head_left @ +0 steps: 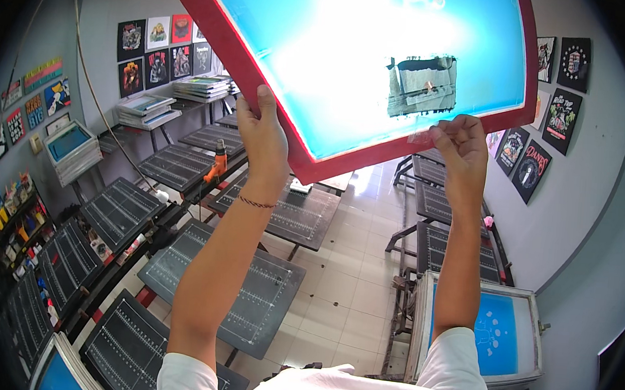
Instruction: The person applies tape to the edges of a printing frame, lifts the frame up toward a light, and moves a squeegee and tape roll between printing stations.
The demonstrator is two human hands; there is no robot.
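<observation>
Raised in front of me is a silk-screen printing frame point(314, 167) with red edges and light-blue mesh, glowing with light from behind. A dark, rough-edged rectangular patch point(421, 87) shows on the mesh near the lower edge. My left hand point(263, 130) is closed on the frame's left side, thumb lying along the red bar. My right hand point(464, 151) is at the lower bar, its fingers curled into a pinch. A shiny, see-through strip that looks like clear tape point(421, 135) is at its thumb tip. How far the pinch closes on it is partly hidden.
Black printing boards point(223, 283) with white ruled marks line both sides of a tiled aisle point(327, 290). An orange heat gun point(217, 161) stands beyond my left forearm. Stacked screens point(529, 311) lie at the right. More screens point(144, 111) rest on shelves at the left.
</observation>
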